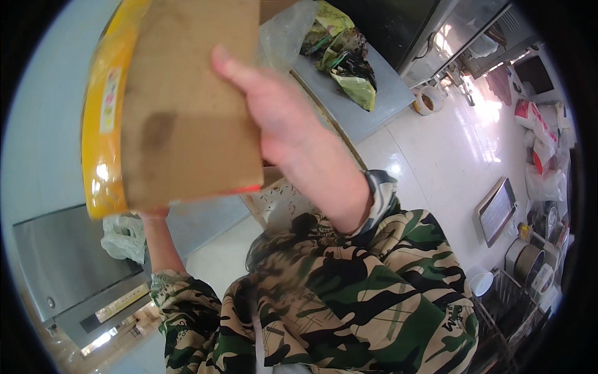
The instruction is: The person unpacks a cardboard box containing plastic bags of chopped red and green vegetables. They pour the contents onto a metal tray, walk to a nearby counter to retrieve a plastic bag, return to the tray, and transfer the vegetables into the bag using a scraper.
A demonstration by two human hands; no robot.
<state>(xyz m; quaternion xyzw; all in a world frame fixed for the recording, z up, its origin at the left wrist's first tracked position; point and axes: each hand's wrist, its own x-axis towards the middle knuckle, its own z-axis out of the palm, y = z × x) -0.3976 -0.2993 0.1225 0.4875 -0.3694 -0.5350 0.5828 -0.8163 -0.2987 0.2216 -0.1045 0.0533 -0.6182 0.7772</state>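
A brown cardboard box (196,107) with a glossy yellow printed side is held up between my hands, covering much of the upper left. My right hand (261,98) grips its right edge, the thumb lying on the brown face and the fingers hidden behind. Only the wrist end of my left hand (156,213) shows, at the box's lower edge; its fingers are hidden by the box. A crumpled translucent plastic bag (125,237) lies beside the left wrist. Beyond the right hand, a crumpled yellow-green bag with dark contents (348,61) rests on a metal tabletop (387,100).
A stainless steel cabinet (74,262) stands at the lower left. On the tiled floor to the right are a small bucket (427,100), a metal tray (497,212) and a white tub (481,281). Pots (525,262) and white sacks (544,182) line the right side.
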